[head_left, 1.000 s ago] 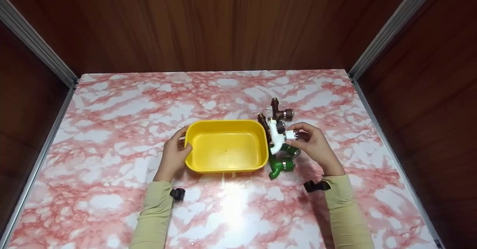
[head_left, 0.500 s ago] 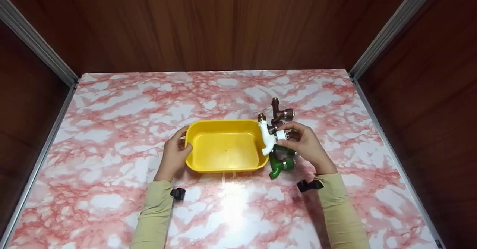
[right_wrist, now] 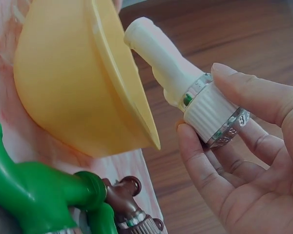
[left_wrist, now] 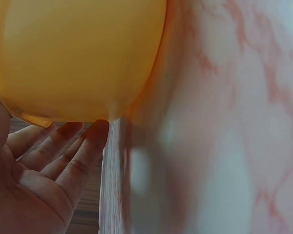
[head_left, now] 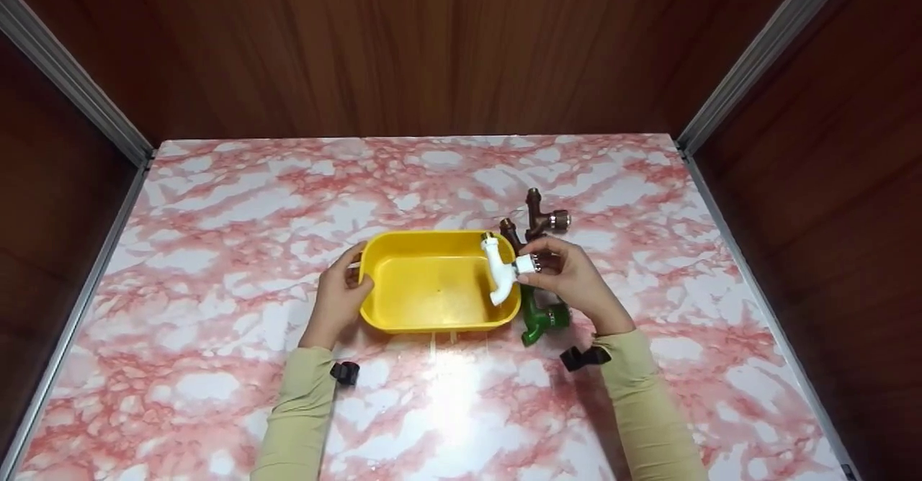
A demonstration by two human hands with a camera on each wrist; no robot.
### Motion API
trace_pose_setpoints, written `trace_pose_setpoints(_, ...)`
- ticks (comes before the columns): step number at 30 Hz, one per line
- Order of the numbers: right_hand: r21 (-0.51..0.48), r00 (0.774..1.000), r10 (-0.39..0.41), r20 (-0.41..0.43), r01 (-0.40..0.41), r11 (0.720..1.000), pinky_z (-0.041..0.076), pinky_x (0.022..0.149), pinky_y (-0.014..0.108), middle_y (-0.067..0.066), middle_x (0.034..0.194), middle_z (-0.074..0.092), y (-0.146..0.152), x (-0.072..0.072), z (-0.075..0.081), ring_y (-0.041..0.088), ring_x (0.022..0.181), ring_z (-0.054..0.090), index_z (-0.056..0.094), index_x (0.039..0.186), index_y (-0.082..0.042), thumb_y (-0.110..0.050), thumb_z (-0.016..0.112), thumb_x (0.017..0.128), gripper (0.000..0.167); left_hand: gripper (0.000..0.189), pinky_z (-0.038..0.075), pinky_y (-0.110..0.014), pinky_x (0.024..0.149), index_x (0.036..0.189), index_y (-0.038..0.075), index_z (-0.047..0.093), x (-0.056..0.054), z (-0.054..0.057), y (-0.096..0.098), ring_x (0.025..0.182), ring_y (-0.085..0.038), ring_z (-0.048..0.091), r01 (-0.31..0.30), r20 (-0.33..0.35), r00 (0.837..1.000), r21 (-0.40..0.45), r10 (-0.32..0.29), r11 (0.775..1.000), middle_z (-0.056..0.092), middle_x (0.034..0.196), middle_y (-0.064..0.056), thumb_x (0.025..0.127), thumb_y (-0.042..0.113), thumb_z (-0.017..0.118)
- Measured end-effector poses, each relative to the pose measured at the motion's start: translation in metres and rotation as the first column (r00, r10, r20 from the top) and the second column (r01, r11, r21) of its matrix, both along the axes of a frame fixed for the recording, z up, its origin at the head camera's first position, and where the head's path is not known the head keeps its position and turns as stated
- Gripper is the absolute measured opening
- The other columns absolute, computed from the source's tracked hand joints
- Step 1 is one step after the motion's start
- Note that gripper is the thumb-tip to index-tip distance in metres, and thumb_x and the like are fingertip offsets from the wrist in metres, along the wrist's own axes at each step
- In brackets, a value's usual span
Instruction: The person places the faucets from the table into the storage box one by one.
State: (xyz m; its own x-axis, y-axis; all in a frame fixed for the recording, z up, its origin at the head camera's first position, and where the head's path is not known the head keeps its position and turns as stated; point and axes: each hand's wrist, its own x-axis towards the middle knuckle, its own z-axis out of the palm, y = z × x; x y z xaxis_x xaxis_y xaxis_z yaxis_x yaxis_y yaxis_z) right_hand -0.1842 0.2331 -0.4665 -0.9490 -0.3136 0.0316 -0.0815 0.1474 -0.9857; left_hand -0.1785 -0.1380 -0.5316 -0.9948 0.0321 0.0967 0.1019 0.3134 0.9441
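A white tap (head_left: 500,271) with a brass threaded end hangs over the right end of a yellow plastic tub (head_left: 432,322). My right hand (head_left: 570,279) pinches the tap by its ribbed white knob (right_wrist: 211,113) between thumb and fingers, as the right wrist view shows. Inside, the tub holds nothing else. At the tub's left end my left hand (head_left: 341,298) grips the rim, thumb over the edge and fingers against the outer wall. In the left wrist view its fingers (left_wrist: 78,163) lie along the tub's side.
Right of the tub lie brown taps (head_left: 537,216) and green taps (head_left: 534,317), partly behind the right hand. The pink and white marbled table (head_left: 238,200) is bounded by brown wood-grain panels (head_left: 432,49) at the back and sides.
My right hand has carried the white tap leftward, from above the other taps to over the tub's right end. The left hand has stayed on the tub, which stands where it was.
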Motion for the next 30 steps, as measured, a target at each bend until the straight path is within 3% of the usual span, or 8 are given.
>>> trace_pose_setpoints(8,0.043,0.998,0.027,-0.054,-0.025,0.999,0.055,0.077,0.034,0.017,0.105,0.063,-0.014,-0.002,-0.002,0.029,0.092,0.064,0.063,0.109,0.003,-0.005,0.079,0.075,0.038,0.058,0.053,-0.035,0.082,0.141,0.01,0.047,0.001,0.001,0.001,0.102,-0.026,0.062,-0.01,-0.016,1.0,-0.009,0.01,1.0,0.057,0.121,-0.013,0.086,-0.005,0.057)
trace_pose_setpoints(13,0.064,0.999,0.05,-0.02,-0.048,0.997,0.053,0.08,0.035,0.016,0.109,0.06,-0.023,-0.003,-0.002,0.028,0.094,0.063,0.063,0.111,0.001,-0.005,0.077,0.078,0.037,0.059,0.053,-0.034,0.081,0.141,0.007,0.048,-0.001,-0.001,0.002,0.1,-0.03,0.062,-0.024,-0.029,0.999,-0.001,0.024,1.0,0.058,0.12,-0.016,0.084,-0.007,0.057)
trace_pose_setpoints(17,0.046,0.997,0.073,-0.001,-0.073,0.996,0.053,0.081,0.035,0.02,0.111,0.059,-0.03,-0.004,-0.001,0.03,0.096,0.062,0.059,0.113,0.007,0.002,0.074,0.079,0.037,0.058,0.052,-0.039,0.082,0.14,0.004,0.047,0.0,-0.002,0.003,0.101,-0.034,0.062,-0.025,-0.05,0.998,0.027,0.026,0.999,0.057,0.121,-0.021,0.084,-0.007,0.058)
trace_pose_setpoints(20,0.048,0.996,0.09,0.002,-0.09,0.995,0.053,0.08,0.034,0.022,0.109,0.059,-0.036,0.0,0.008,0.031,0.094,0.062,0.058,0.112,0.011,0.006,0.072,0.08,0.036,0.059,0.052,-0.042,0.082,0.14,0.002,0.047,0.0,-0.003,0.003,0.101,-0.037,0.061,-0.023,-0.061,0.998,0.043,0.025,0.999,0.057,0.122,-0.023,0.084,-0.008,0.058)
trace_pose_setpoints(24,0.069,0.994,0.107,-0.002,-0.106,0.992,0.053,0.08,0.033,0.023,0.108,0.06,-0.044,0.006,0.02,0.031,0.093,0.062,0.058,0.111,0.011,0.004,0.072,0.08,0.034,0.059,0.052,-0.036,0.081,0.14,0.005,0.048,-0.001,-0.005,0.004,0.1,-0.032,0.062,-0.042,-0.053,0.998,0.018,0.043,0.999,0.058,0.121,-0.019,0.084,-0.008,0.058)
trace_pose_setpoints(30,0.085,0.992,0.121,-0.023,-0.119,0.989,0.053,0.078,0.033,0.022,0.107,0.06,-0.05,0.006,0.022,0.033,0.091,0.063,0.059,0.11,0.01,0.004,0.073,0.08,0.033,0.056,0.053,-0.034,0.081,0.139,0.007,0.049,0.001,-0.004,0.005,0.097,-0.025,0.063,-0.052,-0.077,0.996,0.0,0.052,0.999,0.059,0.119,-0.015,0.086,-0.006,0.057)
